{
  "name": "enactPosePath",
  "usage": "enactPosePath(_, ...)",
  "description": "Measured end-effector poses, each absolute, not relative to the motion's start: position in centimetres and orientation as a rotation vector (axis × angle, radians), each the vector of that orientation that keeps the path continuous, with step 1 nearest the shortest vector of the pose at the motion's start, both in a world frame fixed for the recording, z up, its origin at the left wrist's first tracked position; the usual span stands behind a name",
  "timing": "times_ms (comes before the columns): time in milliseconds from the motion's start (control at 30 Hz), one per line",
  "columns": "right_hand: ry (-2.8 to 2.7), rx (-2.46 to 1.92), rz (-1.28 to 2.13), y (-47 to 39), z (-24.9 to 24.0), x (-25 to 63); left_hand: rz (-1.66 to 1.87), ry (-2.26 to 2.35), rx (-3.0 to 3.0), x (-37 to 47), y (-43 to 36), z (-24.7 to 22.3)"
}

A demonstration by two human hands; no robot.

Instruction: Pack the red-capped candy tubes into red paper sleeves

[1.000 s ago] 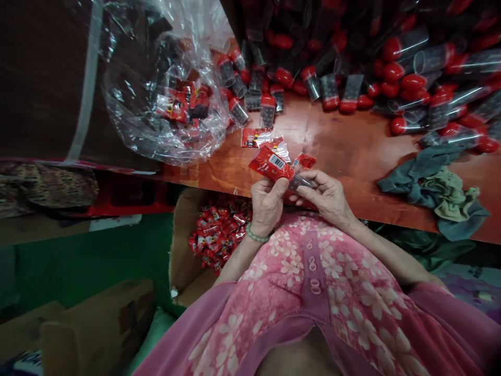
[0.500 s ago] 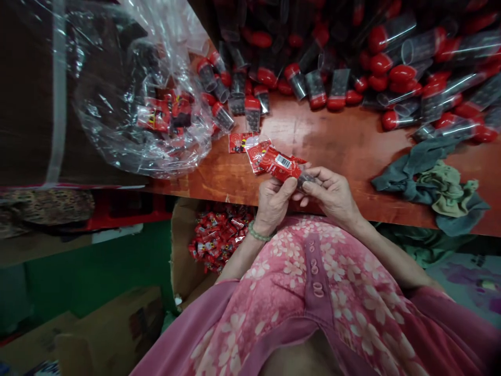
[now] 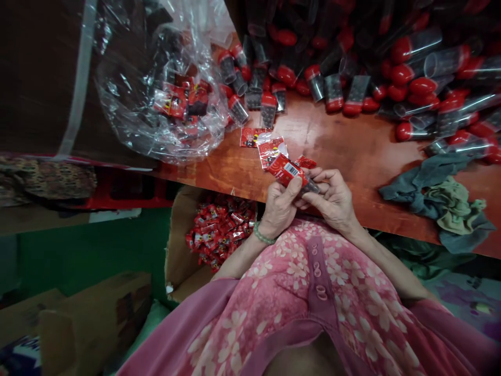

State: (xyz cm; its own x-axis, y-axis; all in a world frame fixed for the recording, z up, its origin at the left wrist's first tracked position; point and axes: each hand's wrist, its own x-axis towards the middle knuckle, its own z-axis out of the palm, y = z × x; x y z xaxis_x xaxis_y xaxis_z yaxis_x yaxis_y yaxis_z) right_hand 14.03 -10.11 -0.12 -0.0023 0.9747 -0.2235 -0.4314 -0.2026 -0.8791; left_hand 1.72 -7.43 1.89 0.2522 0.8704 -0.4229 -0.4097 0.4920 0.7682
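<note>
My left hand point(image 3: 278, 211), with a green bead bracelet point(image 3: 264, 234) on the wrist, is closed on a red printed packet point(image 3: 285, 168) that shows a white barcode. My right hand point(image 3: 332, 201) pinches the packet's dark, see-through lower end point(image 3: 312, 186); whether that end is a tube with dark pellets I cannot tell. Beyond my fingers, a flat red-and-white packet point(image 3: 272, 149) lies on the table, overlapping another red packet point(image 3: 250, 137). Part of a further red piece point(image 3: 307, 162) shows just behind my right fingertips.
Many clear tubes with red caps point(image 3: 356, 96) are heaped along the back of the wooden table point(image 3: 344, 141). A clear plastic bag point(image 3: 156, 141) with red packets stands left. Below it, a cardboard box point(image 3: 176, 235) holds red packets. Crumpled cloths point(image 3: 442, 193) lie right.
The view has swung, shifting the table's contents rightward. Both hands keep hold of the packet, which is tilted slightly more, with its dark end pointing lower right.
</note>
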Motion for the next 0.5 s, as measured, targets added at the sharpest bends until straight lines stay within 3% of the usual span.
enactPosePath(367, -0.878, -1.01, 1.546, -10.6, -0.4, 13.9, 0.861, 0.82, 0.684, -0.4, -7.4, 1.3)
enactPosePath(500, -1.155, -1.055, 1.394, -10.6, -1.7, 14.5, 0.834, 0.758, 0.543, -1.2, -6.7, 1.6)
